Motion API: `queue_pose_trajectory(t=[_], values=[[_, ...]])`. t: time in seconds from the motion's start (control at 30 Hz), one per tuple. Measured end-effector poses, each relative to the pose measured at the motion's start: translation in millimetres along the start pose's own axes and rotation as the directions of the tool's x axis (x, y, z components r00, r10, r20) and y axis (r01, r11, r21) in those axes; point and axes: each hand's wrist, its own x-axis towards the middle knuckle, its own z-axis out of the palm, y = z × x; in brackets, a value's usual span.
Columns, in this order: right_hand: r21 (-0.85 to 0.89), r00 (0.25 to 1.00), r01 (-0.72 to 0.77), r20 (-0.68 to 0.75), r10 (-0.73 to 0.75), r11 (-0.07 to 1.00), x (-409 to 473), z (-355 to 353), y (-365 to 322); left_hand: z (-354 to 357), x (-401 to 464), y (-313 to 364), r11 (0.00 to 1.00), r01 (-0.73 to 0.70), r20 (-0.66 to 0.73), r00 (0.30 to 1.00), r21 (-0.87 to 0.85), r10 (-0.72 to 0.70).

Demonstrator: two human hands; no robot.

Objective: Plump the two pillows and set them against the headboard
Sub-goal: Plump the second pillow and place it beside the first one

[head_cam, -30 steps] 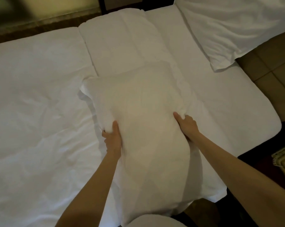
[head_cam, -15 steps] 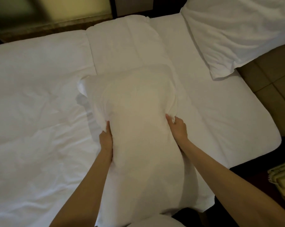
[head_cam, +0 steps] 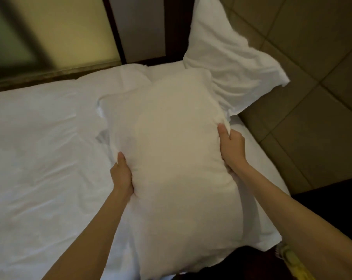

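A white pillow is held up in front of me over the bed, long side running away from me. My left hand grips its left edge and my right hand grips its right edge, both with thumbs on top. A second white pillow leans upright against the padded brown headboard at the far right, partly hidden behind the held pillow.
The bed is covered by a white duvet with creases on the left. A dark frame and a lit yellowish panel stand beyond the far edge. A yellow object shows at the bottom right.
Both hands have lifted the pillow off the bed and carried it toward the headboard side. My view has swung up and right, bringing the second pillow and headboard closer.
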Motion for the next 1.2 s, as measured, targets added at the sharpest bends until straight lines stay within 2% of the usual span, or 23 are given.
queue_pose_trajectory(t=[0.13, 0.33, 0.47, 0.57, 0.7, 0.77, 0.83, 0.9, 0.93, 1.0, 1.07, 1.2], values=[[-0.074, 0.985, 0.147, -0.079, -0.153, 0.986, 39.6, -65.4, -13.4, 70.8, -15.2, 5.3, 1.000, 0.025, 0.085, 0.996, -0.006, -0.024], [-0.163, 0.943, 0.252, -0.178, -0.280, 0.954, 86.5, -144.9, -32.5, 158.8, -33.7, 6.8, 0.983, 0.028, 0.236, 0.969, 0.183, -0.072], [-0.243, 0.918, 0.285, -0.211, -0.337, 0.927, 102.2, -181.4, -36.5, 197.8, -44.7, -4.0, 0.961, 0.073, 0.360, 0.917, 0.268, -0.170], [-0.356, 0.902, 0.281, -0.218, -0.371, 0.891, 108.7, -199.9, -27.8, 219.1, -51.3, -3.6, 0.936, 0.165, 0.413, 0.863, 0.312, -0.290], [-0.594, 0.908, 0.195, -0.192, -0.373, 0.781, 115.4, -210.4, 13.8, 228.3, -48.6, 6.3, 0.934, 0.142, 0.418, 0.865, 0.328, -0.278], [-0.669, 0.956, 0.108, -0.134, -0.263, 0.735, 119.9, -210.5, 46.1, 227.4, -46.9, 11.0, 0.933, 0.138, 0.408, 0.871, 0.331, -0.274], [-0.722, 0.998, -0.030, -0.059, -0.018, 0.691, 123.4, -205.6, 81.2, 223.0, -44.1, 11.2, 0.928, 0.146, 0.385, 0.879, 0.344, -0.280], [-0.785, 0.968, -0.141, 0.017, 0.249, 0.604, 120.4, -196.9, 109.2, 216.0, -39.2, 7.0, 0.922, 0.153, 0.355, 0.890, 0.356, -0.285], [-0.805, 0.944, -0.185, 0.013, 0.330, 0.563, 118.8, -193.0, 120.1, 212.4, -37.3, 4.6, 0.918, 0.155, 0.344, 0.894, 0.364, -0.287], [-0.803, 0.925, -0.261, -0.049, 0.378, 0.536, 118.7, -187.6, 131.9, 206.3, -34.1, 1.2, 0.917, 0.162, 0.326, 0.900, 0.365, -0.288], [-0.776, 0.913, -0.300, -0.065, 0.403, 0.555, 122.6, -186.7, 135.3, 201.8, -31.6, -1.2, 0.916, 0.161, 0.309, 0.908, 0.367, -0.283], [-0.787, 0.841, -0.312, 0.032, 0.541, 0.532, 135.0, -198.5, 136.7, 201.2, -32.9, -3.3, 0.915, 0.147, 0.299, 0.915, 0.376, -0.270]])
